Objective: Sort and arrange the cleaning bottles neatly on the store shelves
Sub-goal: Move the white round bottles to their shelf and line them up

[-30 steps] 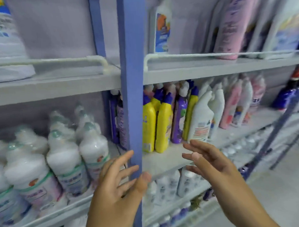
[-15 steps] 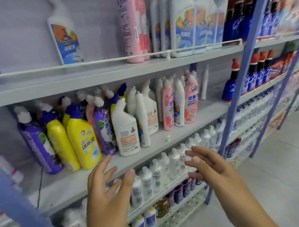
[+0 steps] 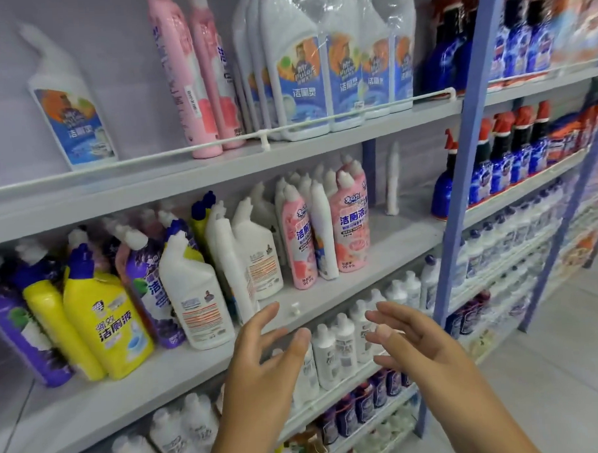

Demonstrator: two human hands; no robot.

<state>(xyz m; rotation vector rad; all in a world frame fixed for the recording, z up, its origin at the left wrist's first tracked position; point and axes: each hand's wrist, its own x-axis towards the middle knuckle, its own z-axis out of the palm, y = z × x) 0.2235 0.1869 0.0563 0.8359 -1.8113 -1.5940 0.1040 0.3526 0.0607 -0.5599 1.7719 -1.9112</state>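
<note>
My left hand [image 3: 262, 361]: empty, fingers spread, in front of the edge of the middle shelf [image 3: 328, 293], touching nothing.
My right hand [image 3: 412, 341]: also empty and spread, just beside the left one, holding no bottle.
Done, as I judge: the top shelf [image 3: 320, 129] looks mostly neat, with white bottles in a row behind the rail.
Left to do: the middle shelf is mixed, colours stand together and several bottles lean.
Yellow bottles [image 3: 103, 317]: I count two in front; more behind I cannot tell.
Purple bottles [image 3: 17, 327]: at least two.
White angled-neck bottles [image 3: 194, 292]: three in front.
Pink bottles [image 3: 352, 224]: two with labels visible, white ones between them.
Lone white bottle [image 3: 66, 109]: one, alone on the left of the top shelf.
Small white cap [image 3: 295, 308]: one, loose on the shelf edge.
</note>
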